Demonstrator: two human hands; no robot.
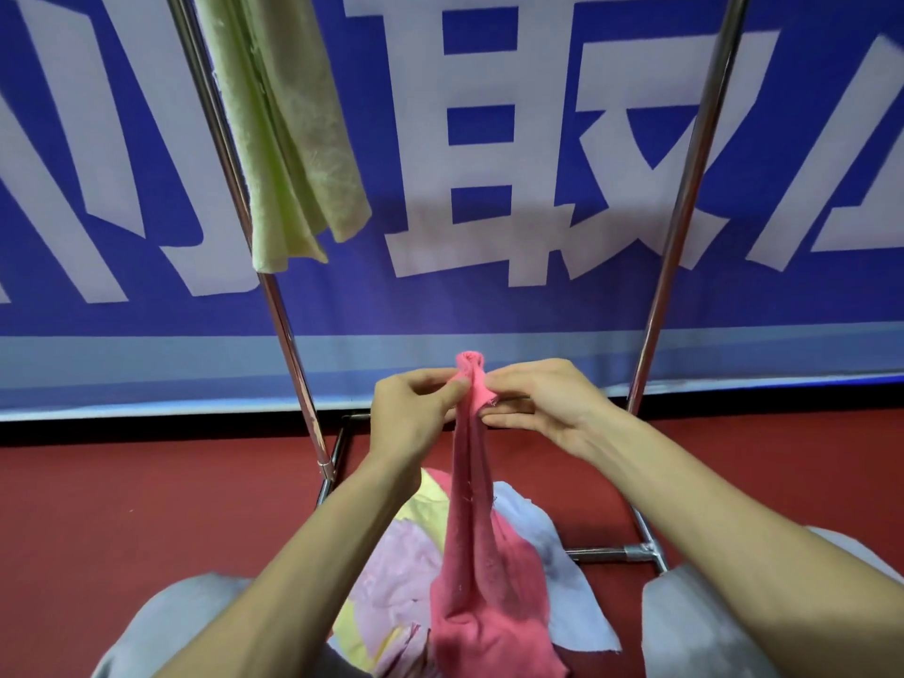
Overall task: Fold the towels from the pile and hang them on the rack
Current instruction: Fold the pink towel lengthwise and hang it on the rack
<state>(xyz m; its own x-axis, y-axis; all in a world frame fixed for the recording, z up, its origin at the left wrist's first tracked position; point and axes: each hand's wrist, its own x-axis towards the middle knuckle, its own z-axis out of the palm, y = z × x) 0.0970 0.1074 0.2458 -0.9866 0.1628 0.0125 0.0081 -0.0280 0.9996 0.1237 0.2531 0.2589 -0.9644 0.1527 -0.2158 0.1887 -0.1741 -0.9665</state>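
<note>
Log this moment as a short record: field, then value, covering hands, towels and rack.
left hand: pinching the top of the pink towel
right hand: pinching the same bunched top edge
pink towel: hangs bunched, not folded, lower end on the pile
pile: yellow, lilac and pale blue towels on the red floor
rack: one green towel hung at its left side

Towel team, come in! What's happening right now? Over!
Left hand and right hand both pinching the pink towel by its top, bunched, not folded. Green towel hangs on the rack. Pile waiting below. Nothing in the way.
</note>
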